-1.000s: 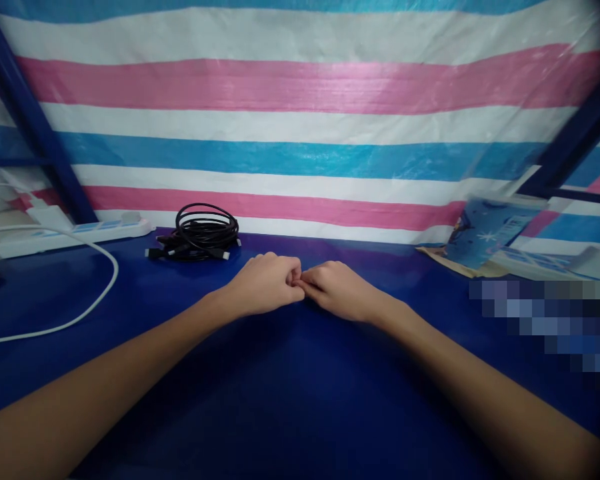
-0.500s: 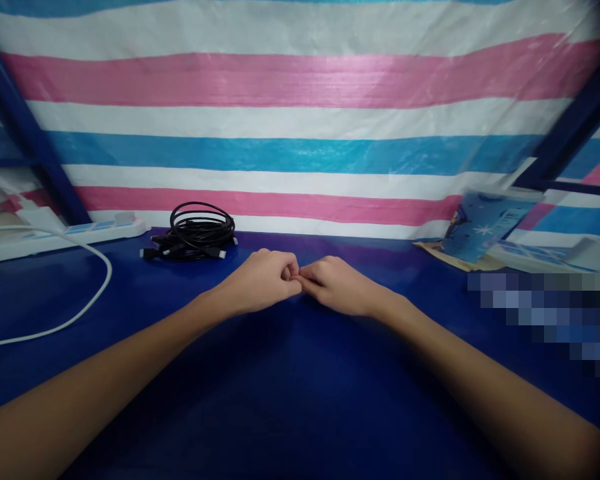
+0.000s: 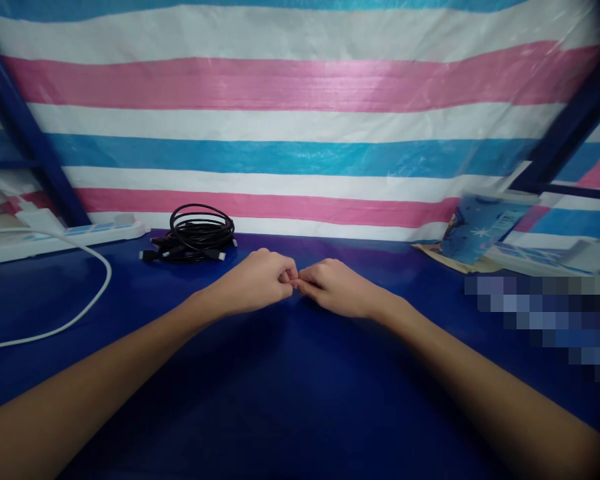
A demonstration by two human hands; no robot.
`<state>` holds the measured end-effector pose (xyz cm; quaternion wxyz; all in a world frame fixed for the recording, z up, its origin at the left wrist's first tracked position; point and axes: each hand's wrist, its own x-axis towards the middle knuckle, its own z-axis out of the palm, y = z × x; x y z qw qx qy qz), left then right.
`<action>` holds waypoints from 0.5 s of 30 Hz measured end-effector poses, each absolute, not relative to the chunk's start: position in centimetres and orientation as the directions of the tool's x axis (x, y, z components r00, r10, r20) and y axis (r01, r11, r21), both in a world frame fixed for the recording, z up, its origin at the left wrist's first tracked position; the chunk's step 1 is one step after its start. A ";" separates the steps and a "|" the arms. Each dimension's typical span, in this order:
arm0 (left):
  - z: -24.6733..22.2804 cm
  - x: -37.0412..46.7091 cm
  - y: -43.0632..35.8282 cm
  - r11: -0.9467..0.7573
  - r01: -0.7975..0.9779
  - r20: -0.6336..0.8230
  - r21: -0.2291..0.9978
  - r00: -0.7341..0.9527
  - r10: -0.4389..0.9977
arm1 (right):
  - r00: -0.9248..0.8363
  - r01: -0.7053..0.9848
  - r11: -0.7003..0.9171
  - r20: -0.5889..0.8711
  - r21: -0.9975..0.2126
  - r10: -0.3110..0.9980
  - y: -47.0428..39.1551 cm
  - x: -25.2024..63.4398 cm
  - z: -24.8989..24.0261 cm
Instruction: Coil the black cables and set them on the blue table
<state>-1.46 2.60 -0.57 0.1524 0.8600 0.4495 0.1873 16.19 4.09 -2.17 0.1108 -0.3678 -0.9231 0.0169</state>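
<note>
We hold both hands out in front of us over the blue table [image 3: 300, 393], our left hand [image 3: 260, 281] and our right hand [image 3: 339, 288] brought together so that their fingertips meet, or very nearly. The fingers of each are curled in and narrow, with thumbs and forefingers drawn close. Whether something small is pinched between them we cannot tell, since the knuckles and thumbs hide that spot.

The bundle of black cables [image 3: 198, 239] lies beyond and to the left of our left hand, near it but apart from it, on the table by the striped sheet [image 3: 300, 127]. As for how far things have come, we judge the bundle to be gathered: it sits in stacked loops, one rising above the rest, while several plug ends stick out around its edge. We make out no tie around it, and neither of our hands is on it. We see no finished result at our fingertips, so what is left there we cannot judge.

Farther left of our hands are a white power strip [image 3: 107, 232] and a curving white cord [image 3: 109, 267]; well to the right of our right hand a blue packet [image 3: 483, 230] leans.
</note>
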 end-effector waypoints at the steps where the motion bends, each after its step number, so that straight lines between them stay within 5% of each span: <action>1: -0.5 -1.4 2.6 -0.546 0.716 0.180 0.435 0.525 0.832 | -0.704 0.676 0.728 0.193 -0.111 0.683 4.1 16.2 -2.2; 15: -0.4 -1.4 2.5 -0.565 0.725 0.181 0.393 0.542 0.821 | -0.705 0.676 0.729 0.192 -0.108 0.683 4.2 16.2 -2.3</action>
